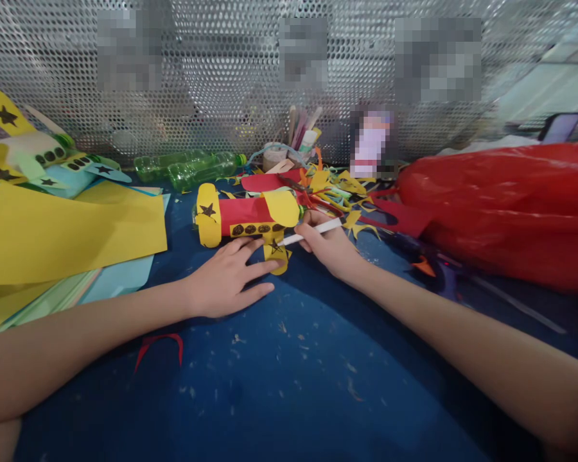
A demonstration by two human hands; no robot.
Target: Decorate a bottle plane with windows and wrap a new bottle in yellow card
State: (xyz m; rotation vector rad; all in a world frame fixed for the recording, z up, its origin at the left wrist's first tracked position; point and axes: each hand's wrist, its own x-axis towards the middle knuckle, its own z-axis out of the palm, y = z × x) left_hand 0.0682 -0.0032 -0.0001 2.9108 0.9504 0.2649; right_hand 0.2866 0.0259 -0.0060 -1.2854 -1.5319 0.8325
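A toy airplane point(243, 210), made from a bottle wrapped in red and yellow paper, lies on the blue table in front of me. Dark ovals run along its yellow side strip, and a black star marks its tail piece. My right hand point(325, 240) pinches a white marker point(313, 231), its tip at a star drawn on the near yellow wing point(275, 262). Fingers spread, my left hand point(231, 276) lies flat beside the airplane, with a fingertip on that wing.
Colored paper sheets point(77, 237) and finished paper planes point(52, 157) are on the left. Green bottles point(205, 170) lie behind. Paper scraps point(337, 189) pile up near a red plastic bag point(501, 212); a glue gun point(446, 273) rests at right. A perforated metal panel point(221, 77) stands at the back.
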